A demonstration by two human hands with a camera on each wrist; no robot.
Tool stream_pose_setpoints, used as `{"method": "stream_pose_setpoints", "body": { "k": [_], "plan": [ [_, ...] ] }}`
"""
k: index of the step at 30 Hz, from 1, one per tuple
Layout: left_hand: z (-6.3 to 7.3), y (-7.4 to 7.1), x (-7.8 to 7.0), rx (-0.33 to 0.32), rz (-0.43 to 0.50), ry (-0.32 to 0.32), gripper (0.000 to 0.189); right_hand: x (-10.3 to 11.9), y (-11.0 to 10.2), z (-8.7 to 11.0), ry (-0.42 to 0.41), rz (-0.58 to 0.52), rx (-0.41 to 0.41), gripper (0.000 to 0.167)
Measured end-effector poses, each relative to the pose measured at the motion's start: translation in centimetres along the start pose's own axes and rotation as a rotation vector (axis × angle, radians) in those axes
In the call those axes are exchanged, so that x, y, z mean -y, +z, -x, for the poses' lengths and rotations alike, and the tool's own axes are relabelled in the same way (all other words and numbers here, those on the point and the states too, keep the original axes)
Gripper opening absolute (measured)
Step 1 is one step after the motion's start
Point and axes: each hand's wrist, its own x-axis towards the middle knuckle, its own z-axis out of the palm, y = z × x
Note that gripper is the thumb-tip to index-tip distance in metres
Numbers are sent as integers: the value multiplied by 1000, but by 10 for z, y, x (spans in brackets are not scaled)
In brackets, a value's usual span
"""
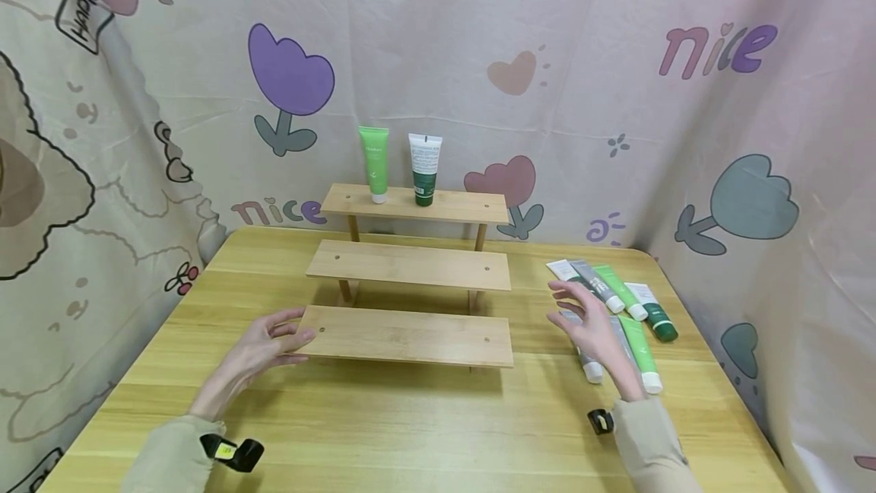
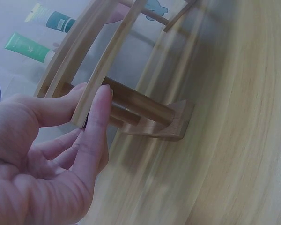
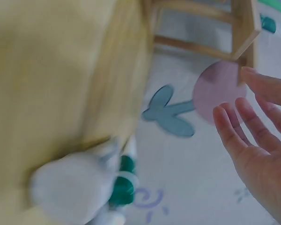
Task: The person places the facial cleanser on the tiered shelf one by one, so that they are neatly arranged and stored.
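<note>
A three-tier wooden display stand [image 1: 411, 337] stands on the table. My left hand [image 1: 263, 345] pinches the left end of its lowest shelf, thumb on one face and fingers on the other in the left wrist view. On the top shelf a light green tube [image 1: 376, 162] and a white and dark green tube [image 1: 425, 166] stand upright on their caps. My right hand [image 1: 585, 322] hovers over a group of tubes lying on the table, fingers loosely bent and holding nothing. Among these are a green tube [image 1: 641, 352], a grey tube [image 1: 597, 285] and a white and dark green tube [image 1: 653, 313].
The middle shelf [image 1: 411, 265] and lowest shelf carry no tubes. The wooden table [image 1: 383, 432] meets a printed curtain [image 1: 582, 112] at the back and sides. Black wrist straps with small devices [image 1: 233, 453] sit at both sleeves.
</note>
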Motion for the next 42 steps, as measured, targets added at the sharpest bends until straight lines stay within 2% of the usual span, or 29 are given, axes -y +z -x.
{"method": "stream_pose_setpoints", "body": {
  "k": [8,14,24,30,36,42],
  "plan": [
    [-1,1,1,4,-9,1,78,-23,-13,32,-6,27,-4,51],
    [0,1,1,1,-10,-2,78,-31,-20,45,18,55,6,51],
    [0,1,2,-2,-13,5,77,-42,-33,57,15,88,27,52],
    [0,1,2,-6,-19,5,77,-43,-38,60,61,97,54,51],
    [0,1,2,-6,-19,5,77,-43,-41,61,107,173,105,51],
    [0,1,2,-11,-19,1,77,-44,-41,60,134,236,119,49]
  ]
}}
